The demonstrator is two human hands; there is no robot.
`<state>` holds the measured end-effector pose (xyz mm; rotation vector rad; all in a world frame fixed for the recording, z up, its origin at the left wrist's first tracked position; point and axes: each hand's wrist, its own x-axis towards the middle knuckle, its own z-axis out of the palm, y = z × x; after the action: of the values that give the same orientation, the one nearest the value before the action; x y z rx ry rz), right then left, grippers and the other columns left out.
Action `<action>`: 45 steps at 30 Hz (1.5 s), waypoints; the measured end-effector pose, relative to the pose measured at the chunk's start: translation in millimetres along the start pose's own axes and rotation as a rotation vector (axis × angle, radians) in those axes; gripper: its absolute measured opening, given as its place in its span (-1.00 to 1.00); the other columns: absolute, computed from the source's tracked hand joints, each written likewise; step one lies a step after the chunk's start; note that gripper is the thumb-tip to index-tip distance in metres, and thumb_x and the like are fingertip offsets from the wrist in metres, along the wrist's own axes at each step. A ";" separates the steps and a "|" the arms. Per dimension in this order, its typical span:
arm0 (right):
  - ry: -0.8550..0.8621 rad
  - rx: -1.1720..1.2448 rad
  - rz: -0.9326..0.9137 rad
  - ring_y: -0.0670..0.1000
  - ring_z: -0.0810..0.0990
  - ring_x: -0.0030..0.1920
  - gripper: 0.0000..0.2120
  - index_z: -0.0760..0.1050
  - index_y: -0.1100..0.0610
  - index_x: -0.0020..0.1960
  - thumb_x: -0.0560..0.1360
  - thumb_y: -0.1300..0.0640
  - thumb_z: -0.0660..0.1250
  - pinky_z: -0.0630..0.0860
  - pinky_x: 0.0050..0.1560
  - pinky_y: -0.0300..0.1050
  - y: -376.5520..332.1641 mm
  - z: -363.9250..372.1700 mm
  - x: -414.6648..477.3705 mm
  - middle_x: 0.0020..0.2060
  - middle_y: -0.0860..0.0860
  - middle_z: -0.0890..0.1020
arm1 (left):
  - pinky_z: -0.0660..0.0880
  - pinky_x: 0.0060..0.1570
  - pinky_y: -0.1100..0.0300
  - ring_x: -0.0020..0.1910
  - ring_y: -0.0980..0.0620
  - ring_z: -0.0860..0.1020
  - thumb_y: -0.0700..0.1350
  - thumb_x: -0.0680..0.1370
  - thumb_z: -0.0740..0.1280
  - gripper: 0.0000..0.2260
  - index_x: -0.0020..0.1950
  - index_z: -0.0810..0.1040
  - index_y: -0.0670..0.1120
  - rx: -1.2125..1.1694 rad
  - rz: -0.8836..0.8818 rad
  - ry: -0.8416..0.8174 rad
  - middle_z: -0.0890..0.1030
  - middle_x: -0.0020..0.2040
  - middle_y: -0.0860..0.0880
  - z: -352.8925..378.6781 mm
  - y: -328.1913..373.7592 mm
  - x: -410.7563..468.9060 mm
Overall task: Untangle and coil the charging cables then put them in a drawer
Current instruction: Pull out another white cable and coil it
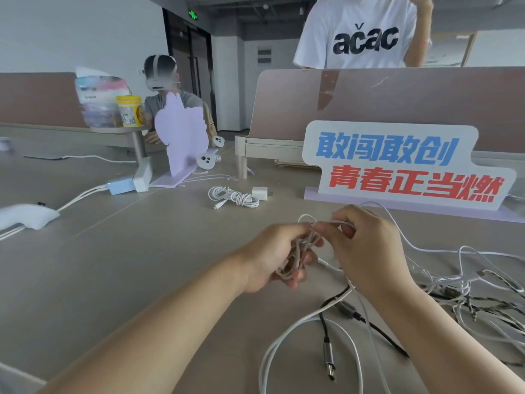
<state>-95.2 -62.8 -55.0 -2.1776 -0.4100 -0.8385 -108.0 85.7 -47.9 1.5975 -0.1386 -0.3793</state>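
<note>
Cable loops fill our left hand point(279, 253): its grip is curled tight around a small pale coil point(295, 258), held above the middle of the counter point(127, 265). Our right hand point(366, 245) pinches a white strand point(329, 222) of that same coil between thumb and fingers. A tangle of white and dark cables point(460, 288) sprawls toward the counter's right edge, and a black cable with a metal plug point(329, 354) lies near the front edge. Farther back, a finished white bundle point(234, 196) rests beside a white charger block point(260, 191).

A slogan sign point(403, 163) stands near a yellow-lidded jar point(130, 110) and blue charger point(120, 185).
</note>
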 end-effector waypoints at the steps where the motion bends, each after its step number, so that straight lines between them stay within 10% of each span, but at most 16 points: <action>1: 0.000 0.009 0.021 0.03 0.52 -0.30 -0.82 0.58 0.15 -0.21 0.39 0.03 0.46 0.38 -0.28 -0.14 -0.4 -0.8 0.1 -0.37 -0.01 0.58 | 0.21 -0.56 0.33 -0.59 0.08 0.32 0.11 0.62 0.07 -0.66 -0.15 0.47 -0.07 0.007 -0.009 -0.034 0.38 -0.46 0.03 -1.5 -0.1 0.0; 8: -0.237 0.400 0.221 0.00 0.50 -0.55 -0.83 0.55 0.18 -0.28 0.43 0.12 0.43 0.42 -0.47 -0.15 -12.0 -4.6 0.0 -0.51 0.05 0.56 | 0.14 -0.56 0.36 -0.61 0.14 0.21 0.25 0.49 0.12 -0.61 -0.22 0.38 -0.07 0.307 0.011 -0.292 0.21 -0.51 0.07 -5.5 -4.3 -7.6; 15: -0.437 0.808 0.730 -0.07 0.11 -0.51 -0.81 0.50 0.22 -0.17 0.51 0.10 0.33 0.11 -0.57 -0.25 -3.6 -17.3 8.0 -0.51 -0.05 0.21 | 0.52 -0.48 0.22 -0.52 0.05 0.53 0.07 0.64 0.09 -0.61 -0.19 0.53 -0.12 -0.153 0.226 0.407 0.58 -0.47 -0.04 -25.2 3.3 8.0; 19: -0.519 0.711 0.760 -0.07 0.15 -0.54 -0.76 0.51 0.23 -0.19 0.47 0.04 0.38 0.16 -0.58 -0.26 -4.9 -13.8 6.0 -0.55 -0.07 0.24 | 0.61 -0.18 0.07 -0.22 0.03 0.68 0.08 0.65 0.01 -0.59 -0.03 0.56 -0.11 -0.562 0.334 0.420 0.69 -0.13 -0.09 -33.9 9.6 12.1; 26: -0.416 0.124 0.580 0.00 0.30 -0.58 -0.44 0.51 0.25 -0.36 0.36 -0.29 0.35 0.29 -0.43 -0.22 -6.6 -9.7 3.3 -0.58 -0.01 0.40 | 0.57 -0.41 0.22 -0.53 0.11 0.47 0.11 0.64 0.05 -0.61 -0.23 0.45 -0.08 -0.818 0.340 0.478 0.45 -0.51 0.05 -39.4 13.3 12.2; 32: -0.138 0.070 0.146 -0.06 0.58 -0.24 -0.91 0.57 0.12 -0.21 0.42 0.11 0.41 0.44 -0.22 -0.21 -8.8 -8.1 1.6 -0.33 -0.09 0.63 | 0.36 -0.47 0.26 -0.50 0.04 0.35 -0.02 0.66 0.08 -0.67 -0.25 0.43 -0.09 -0.152 0.275 0.664 0.39 -0.44 0.00 -39.0 5.0 15.6; 38: -0.064 0.006 -0.100 -0.04 0.56 -0.31 -0.91 0.58 0.11 -0.24 0.36 0.15 0.48 0.44 -0.27 -0.26 0.0 -1.8 -2.1 -0.35 -0.09 0.61 | 0.31 -0.36 0.19 -0.35 -0.03 0.33 -0.01 0.67 0.04 -0.75 -0.08 0.39 -0.10 0.371 0.168 0.286 0.61 -0.34 0.02 -14.1 -7.7 9.6; 45: -0.067 0.062 -0.145 -0.08 0.52 -0.32 -0.93 0.59 0.10 -0.23 0.36 0.17 0.48 0.42 -0.28 -0.26 2.5 -1.8 0.0 -0.35 -0.10 0.60 | 0.30 -0.41 0.25 -0.41 0.03 0.41 -0.11 0.63 0.05 -0.74 -0.16 0.47 -0.05 0.259 0.092 0.049 0.61 -0.34 -0.09 2.0 -0.6 -0.5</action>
<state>-94.7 -65.8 -55.5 -2.1425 -0.6256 -0.8209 -109.2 84.0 -48.5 1.8472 -0.2302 -0.2580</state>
